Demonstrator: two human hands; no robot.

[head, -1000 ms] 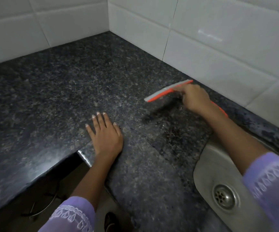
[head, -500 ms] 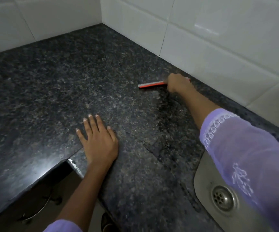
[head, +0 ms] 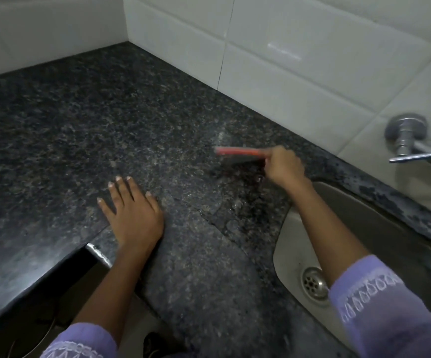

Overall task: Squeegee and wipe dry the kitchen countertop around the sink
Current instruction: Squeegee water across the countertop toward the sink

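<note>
Right now I see my right hand [head: 283,165] curled round the handle of the red squeegee [head: 237,151], whose blade sticks out toward nine o'clock from my fist. The blade is blurred, and I cannot tell whether its edge touches the stone or sits just above it. It lies over the dark speckled desk [head: 80,125] at about one o'clock from frame centre, near the tiled wall [head: 299,73]. Just below the blade, toward six o'clock, a wet dark patch [head: 245,192] glistens on the stone and runs down toward the steel sink [head: 286,228] at four o'clock. My right forearm crosses over the sink's left rim, with the drain [head: 312,282] beside the lilac sleeve [head: 379,306]. My left hand [head: 131,210] lies flat on the desk at about eight o'clock, fingers straight and spread, holding nothing, close to the inner corner of the front edge. A metal tap [head: 408,138] juts from the wall at three o'clock.
</note>
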